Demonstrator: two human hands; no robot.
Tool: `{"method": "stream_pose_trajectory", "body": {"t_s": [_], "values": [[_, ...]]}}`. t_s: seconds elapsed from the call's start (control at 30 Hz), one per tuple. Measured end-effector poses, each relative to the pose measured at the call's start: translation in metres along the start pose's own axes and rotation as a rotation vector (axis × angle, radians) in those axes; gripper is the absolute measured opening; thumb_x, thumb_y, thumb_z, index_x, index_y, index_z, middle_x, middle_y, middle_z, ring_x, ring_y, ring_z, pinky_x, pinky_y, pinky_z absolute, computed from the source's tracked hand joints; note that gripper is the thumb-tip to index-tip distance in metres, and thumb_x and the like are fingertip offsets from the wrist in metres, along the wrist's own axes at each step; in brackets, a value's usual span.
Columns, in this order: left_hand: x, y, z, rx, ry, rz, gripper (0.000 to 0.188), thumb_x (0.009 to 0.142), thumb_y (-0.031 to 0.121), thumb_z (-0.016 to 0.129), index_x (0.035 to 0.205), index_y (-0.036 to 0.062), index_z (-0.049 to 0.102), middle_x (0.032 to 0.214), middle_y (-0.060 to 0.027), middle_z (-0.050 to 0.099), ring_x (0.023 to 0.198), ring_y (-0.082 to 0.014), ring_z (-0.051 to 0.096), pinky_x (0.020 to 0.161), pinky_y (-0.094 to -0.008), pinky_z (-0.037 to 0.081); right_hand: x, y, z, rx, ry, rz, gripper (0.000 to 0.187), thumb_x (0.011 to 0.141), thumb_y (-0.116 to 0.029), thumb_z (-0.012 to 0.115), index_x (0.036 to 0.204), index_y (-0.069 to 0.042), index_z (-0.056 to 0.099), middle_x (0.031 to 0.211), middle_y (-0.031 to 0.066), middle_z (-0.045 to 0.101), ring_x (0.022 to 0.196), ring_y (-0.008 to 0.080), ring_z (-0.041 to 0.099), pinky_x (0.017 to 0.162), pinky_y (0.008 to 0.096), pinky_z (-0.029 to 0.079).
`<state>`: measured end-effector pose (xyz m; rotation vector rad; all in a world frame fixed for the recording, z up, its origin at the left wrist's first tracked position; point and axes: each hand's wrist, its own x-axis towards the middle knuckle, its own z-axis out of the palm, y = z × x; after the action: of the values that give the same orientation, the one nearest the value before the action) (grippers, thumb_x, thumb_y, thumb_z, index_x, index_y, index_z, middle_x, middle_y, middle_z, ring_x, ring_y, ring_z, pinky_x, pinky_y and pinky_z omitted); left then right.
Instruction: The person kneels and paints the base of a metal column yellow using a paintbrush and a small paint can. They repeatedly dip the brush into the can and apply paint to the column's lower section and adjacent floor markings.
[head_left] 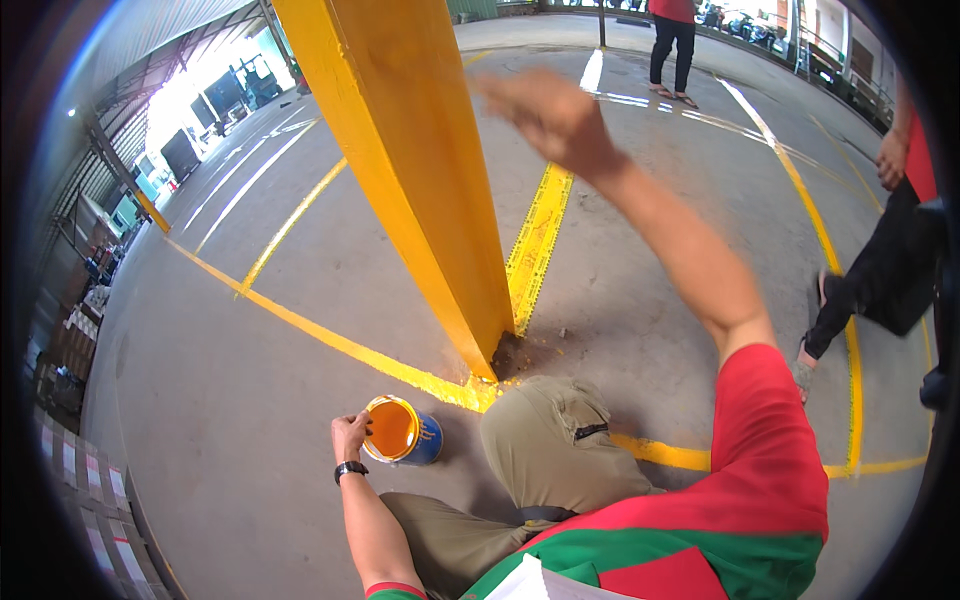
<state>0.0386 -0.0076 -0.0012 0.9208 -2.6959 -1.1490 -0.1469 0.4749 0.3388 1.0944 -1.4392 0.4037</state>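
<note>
My left hand point(350, 437), with a dark watch at the wrist, grips the rim of a blue paint can point(429, 440). The can stands on the floor, tilted a little, with orange-yellow paint point(393, 430) inside. Before me rises a square yellow column point(420, 190), its foot meeting the floor just beyond my knee. My right hand point(560, 120) is raised high at the right side of the column, arm stretched out. Motion smears its fingers, so whether they hold anything does not show. It seems close to the column's face; contact is unclear.
Yellow floor stripes point(330, 340) meet at the column's foot, where dark loose crumbs point(512, 352) lie. One person in dark trousers point(672, 50) stands at the far right; another point(868, 280) is nearer at the right edge. Stacked pallets point(90, 490) line the left.
</note>
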Motion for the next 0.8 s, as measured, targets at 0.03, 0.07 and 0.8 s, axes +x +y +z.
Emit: {"method": "stream_pose_trajectory", "body": {"t_s": [0.03, 0.07, 0.8], "values": [[0.0, 0.0, 0.0, 0.004, 0.002, 0.012, 0.033, 0.08, 0.028, 0.069, 0.079, -0.0034, 0.076, 0.064, -0.011, 0.069, 0.062, -0.0179, 0.066, 0.063, -0.0321, 0.051, -0.017, -0.013, 0.001, 0.078, -0.001, 0.002, 0.045, 0.083, -0.006, 0.075, 0.127, -0.013, 0.069, 0.084, 0.008, 0.07, 0.075, 0.0234, 0.066, 0.067, 0.0356, 0.056], [0.0, -0.001, 0.0, -0.011, 0.004, 0.01, 0.033, 0.08, 0.028, 0.068, 0.079, -0.0035, 0.076, 0.064, -0.0112, 0.069, 0.061, -0.018, 0.066, 0.063, -0.032, 0.051, -0.034, -0.026, -0.003, 0.11, -0.062, 0.048, 0.042, 0.083, -0.007, 0.075, 0.123, -0.013, 0.07, 0.084, 0.0078, 0.071, 0.076, 0.0237, 0.066, 0.067, 0.0357, 0.056], [-0.004, -0.003, 0.001, -0.068, 0.02, -0.014, 0.03, 0.082, 0.026, 0.071, 0.079, -0.0032, 0.077, 0.067, -0.0121, 0.071, 0.063, -0.0189, 0.069, 0.067, -0.0321, 0.054, 0.13, 0.057, -0.033, -0.053, 0.282, -0.027, 0.022, 0.092, -0.013, 0.071, 0.113, -0.009, 0.075, 0.091, 0.009, 0.076, 0.078, 0.0181, 0.07, 0.069, 0.0304, 0.055]]}}
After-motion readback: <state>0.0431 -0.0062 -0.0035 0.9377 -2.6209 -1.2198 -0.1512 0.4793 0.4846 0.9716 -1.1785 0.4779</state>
